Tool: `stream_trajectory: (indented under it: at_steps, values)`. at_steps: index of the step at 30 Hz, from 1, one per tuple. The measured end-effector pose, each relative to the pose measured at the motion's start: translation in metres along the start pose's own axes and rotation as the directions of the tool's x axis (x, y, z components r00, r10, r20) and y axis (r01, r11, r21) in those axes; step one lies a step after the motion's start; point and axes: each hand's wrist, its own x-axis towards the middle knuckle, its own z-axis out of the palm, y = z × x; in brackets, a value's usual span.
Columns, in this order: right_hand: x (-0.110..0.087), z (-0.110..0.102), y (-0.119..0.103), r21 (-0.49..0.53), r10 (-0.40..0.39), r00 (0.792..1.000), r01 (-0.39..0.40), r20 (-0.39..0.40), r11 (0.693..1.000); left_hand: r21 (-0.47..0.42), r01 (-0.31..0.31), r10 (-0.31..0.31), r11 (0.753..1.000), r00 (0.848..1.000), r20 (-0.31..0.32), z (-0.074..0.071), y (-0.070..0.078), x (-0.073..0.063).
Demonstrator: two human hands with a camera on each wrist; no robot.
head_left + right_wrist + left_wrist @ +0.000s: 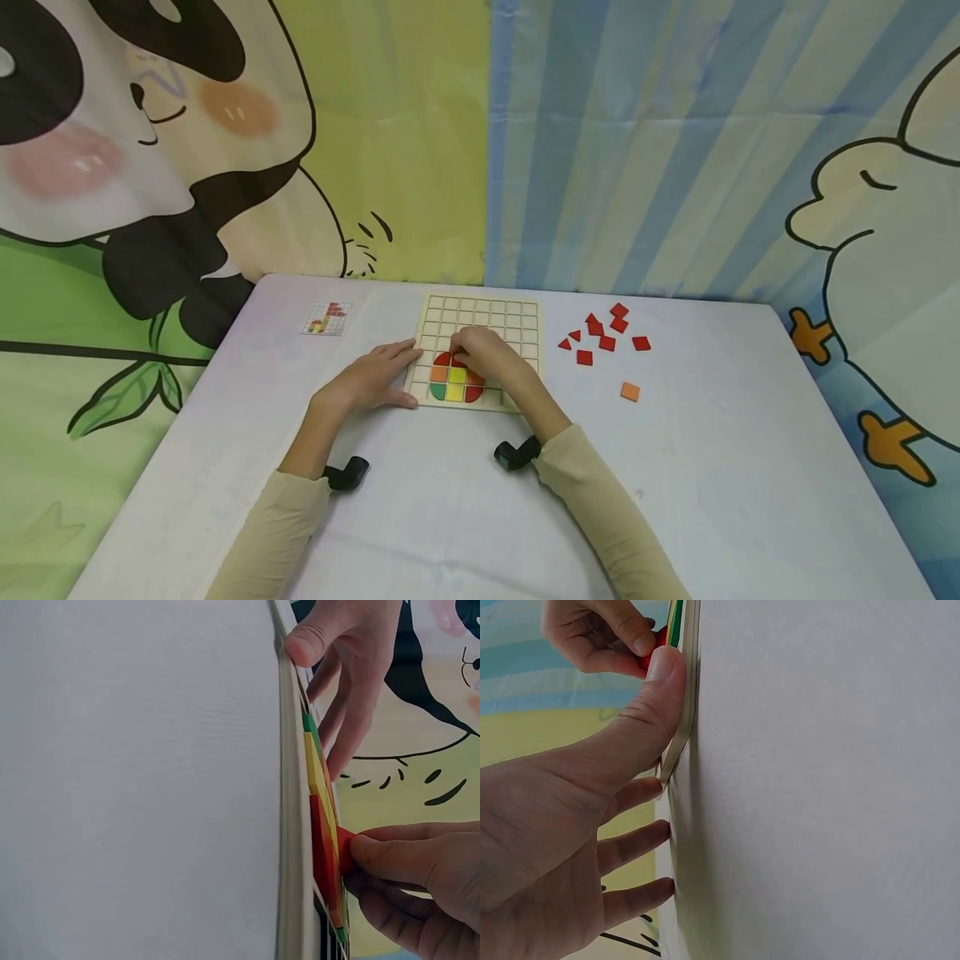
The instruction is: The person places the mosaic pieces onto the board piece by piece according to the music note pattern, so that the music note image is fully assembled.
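A wooden grid board [480,307] lies on the white table. Colored tiles fill part of its lower left, among them a yellow tile [456,375], a green rounded tile [438,392] and an orange tile [439,373]. My left hand [371,377] rests along the board's left side, its fingers extended and its thumb [656,694] against the edge. Above the tiled patch, my right hand [483,352] pinches a red tile [345,850] between thumb and finger, close to the board's surface. The tile's full shape is hidden by the fingers.
Several red squares and triangles [607,342] lie scattered right of the board, with one orange square [630,391] nearer the front. A small pattern card [327,318] lies at the back left. Behind the table [420,500] hangs a printed cartoon curtain [420,125].
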Motion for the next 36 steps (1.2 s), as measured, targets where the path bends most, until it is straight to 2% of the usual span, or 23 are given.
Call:
stream_trajectory:
  at_steps: [10, 17, 22, 25, 28, 30, 33, 36]
  values:
    - [-0.002, 0.004, -0.002, -0.02, 0.015, 1.0, -0.016, -0.025, 1.0, -0.008, -0.001, 0.001, 1.0, 1.0, -0.006, 0.001, 0.001, -0.001]
    - [-0.004, 0.006, -0.005, -0.052, -0.025, 0.998, 0.022, -0.057, 0.998, 0.009, -0.008, 0.008, 1.0, 1.0, -0.009, 0.0, 0.001, -0.002]
    - [-0.003, 0.005, -0.008, -0.048, -0.014, 0.999, 0.013, -0.029, 0.999, 0.017, -0.015, 0.015, 1.0, 1.0, -0.01, -0.001, 0.002, -0.002]
    - [-0.006, 0.001, -0.006, -0.032, -0.034, 0.999, 0.033, -0.004, 0.999, 0.011, -0.013, 0.013, 1.0, 1.0, -0.009, 0.0, 0.001, -0.002]
    - [-0.012, -0.013, -0.001, 0.031, -0.064, 0.998, 0.064, -0.008, 0.997, 0.01, -0.009, 0.009, 1.0, 1.0, -0.007, 0.001, 0.001, -0.001]
    - [-0.02, -0.029, 0.006, 0.094, -0.065, 0.997, 0.068, -0.038, 0.993, 0.012, -0.006, 0.007, 1.0, 1.0, -0.007, 0.001, 0.002, -0.001]
    - [-0.037, -0.057, 0.02, 0.174, -0.016, 0.992, 0.038, -0.124, 0.984, 0.015, -0.003, 0.003, 1.0, 1.0, -0.006, 0.0, 0.003, -0.002]
    - [-0.06, -0.081, 0.036, 0.21, 0.051, 0.976, -0.005, -0.212, 0.978, 0.021, -0.004, 0.004, 1.0, 1.0, -0.012, -0.002, 0.003, -0.003]
